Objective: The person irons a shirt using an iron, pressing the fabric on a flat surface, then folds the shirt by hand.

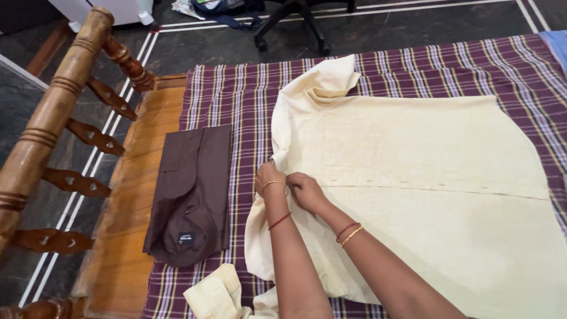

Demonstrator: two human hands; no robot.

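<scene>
Left hand [269, 179]: pinches cream shirt [425, 177] placket near collar, to fasten it.
Right hand [304, 190]: closed on same placket.
Brown shirt [192, 195]: folded, at nine o'clock.

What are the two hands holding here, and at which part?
Both the left hand and right hand pinch the cream shirt at its buttoned front edge, just below the collar.

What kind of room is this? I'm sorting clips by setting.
Likely a room in a home, perhaps a bedroom. A cream shirt lies spread on a checked sheet over a wooden bed with a carved rail. Both hands, left hand and right hand, rest on the shirt, beside a folded brown shirt.
</scene>
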